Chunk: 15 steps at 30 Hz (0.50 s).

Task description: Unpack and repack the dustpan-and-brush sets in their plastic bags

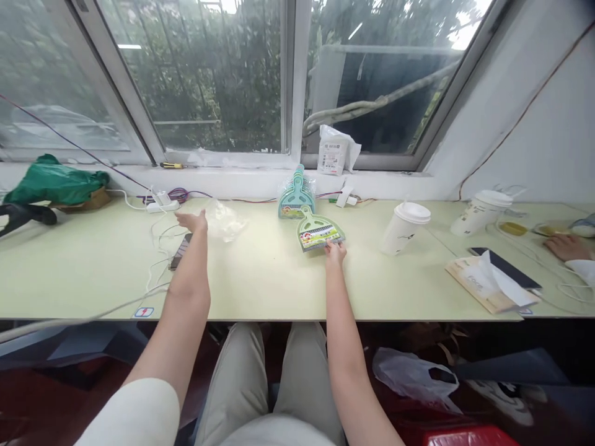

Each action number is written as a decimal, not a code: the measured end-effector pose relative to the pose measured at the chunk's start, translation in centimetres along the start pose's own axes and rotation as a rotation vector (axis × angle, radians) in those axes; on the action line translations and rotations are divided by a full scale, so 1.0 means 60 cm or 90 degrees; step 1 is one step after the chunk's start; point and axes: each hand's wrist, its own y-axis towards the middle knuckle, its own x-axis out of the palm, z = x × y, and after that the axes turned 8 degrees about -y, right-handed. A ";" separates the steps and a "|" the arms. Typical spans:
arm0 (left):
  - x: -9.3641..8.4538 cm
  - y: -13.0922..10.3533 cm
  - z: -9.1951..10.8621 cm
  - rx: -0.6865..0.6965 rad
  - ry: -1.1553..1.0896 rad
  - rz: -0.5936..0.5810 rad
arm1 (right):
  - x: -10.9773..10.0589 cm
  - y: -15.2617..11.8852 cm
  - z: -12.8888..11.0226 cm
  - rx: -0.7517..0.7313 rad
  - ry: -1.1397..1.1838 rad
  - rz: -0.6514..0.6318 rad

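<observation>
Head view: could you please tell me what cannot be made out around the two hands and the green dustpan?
- Right hand: fingers touch the green dustpan; a grip cannot be told.
- Dustpan label: print too small to read.
- Teal stack behind it: item count unclear, wrapped in plastic.
- Left hand: open beside the clear bag; contact unclear.
- Phone: partly hidden by the left forearm.
- Co-worker's hand: cut off by the right edge.

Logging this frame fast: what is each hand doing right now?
Left hand: open, reaching toward the clear plastic bag.
Right hand: fingers on the green dustpan.
</observation>
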 end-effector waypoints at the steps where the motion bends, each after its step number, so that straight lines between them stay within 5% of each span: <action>1: 0.012 -0.009 0.004 0.014 -0.004 0.044 | -0.003 0.003 0.000 -0.002 -0.010 0.016; 3: 0.053 -0.040 0.013 0.022 -0.034 0.090 | -0.002 0.002 -0.001 -0.008 -0.030 -0.003; 5: 0.110 -0.084 0.019 -0.023 -0.130 -0.109 | 0.009 -0.008 -0.002 -0.020 -0.030 -0.072; 9: 0.212 -0.183 0.009 -0.131 -0.252 -0.384 | 0.040 -0.045 0.006 -0.035 -0.068 -0.278; 12: 0.238 -0.220 -0.015 -0.157 -0.367 -0.344 | 0.050 -0.068 0.018 0.036 -0.244 -0.385; 15: 0.223 -0.217 -0.043 -0.145 -0.368 -0.246 | 0.046 -0.065 0.023 0.106 -0.359 -0.404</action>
